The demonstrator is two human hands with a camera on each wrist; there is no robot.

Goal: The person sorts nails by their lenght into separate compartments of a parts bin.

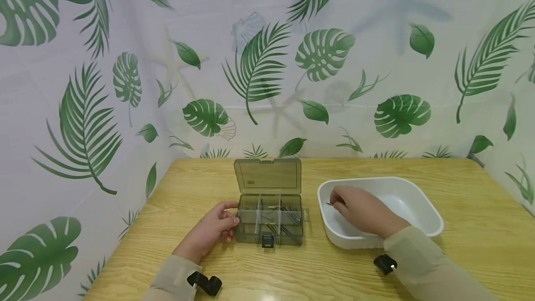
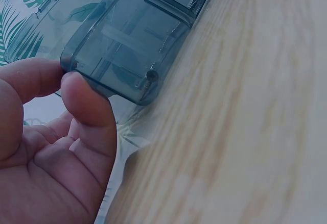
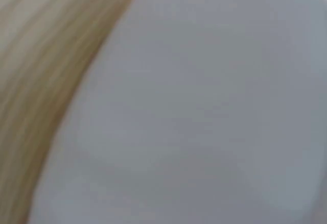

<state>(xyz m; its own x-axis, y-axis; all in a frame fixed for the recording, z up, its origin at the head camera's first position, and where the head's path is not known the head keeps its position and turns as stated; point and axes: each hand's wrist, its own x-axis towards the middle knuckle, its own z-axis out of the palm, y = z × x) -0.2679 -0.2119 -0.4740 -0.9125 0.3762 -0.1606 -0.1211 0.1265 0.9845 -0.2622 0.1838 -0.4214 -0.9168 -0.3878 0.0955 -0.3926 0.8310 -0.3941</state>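
Observation:
A smoky see-through compartment box (image 1: 269,231) stands on the table with its lid (image 1: 267,176) raised. Thin metal screws (image 1: 290,216) lie in several of its compartments; one round screw head (image 2: 152,74) shows through the wall in the left wrist view. My left hand (image 1: 215,224) grips the box's left side between thumb and fingers. Over the left part of a white basin (image 1: 422,194), my right hand (image 1: 361,210) pinches a small thin metal piece, likely a screw (image 1: 329,204), whose tip pokes out to the left. The right wrist view holds only the basin's blurred wall (image 3: 194,106).
The wooden table (image 1: 200,178) carries the box and, to its right, the basin. A white cloth (image 1: 276,82) printed with green leaves hangs behind and at both sides. Black clips (image 1: 205,283) are fixed at the sleeves' cuffs.

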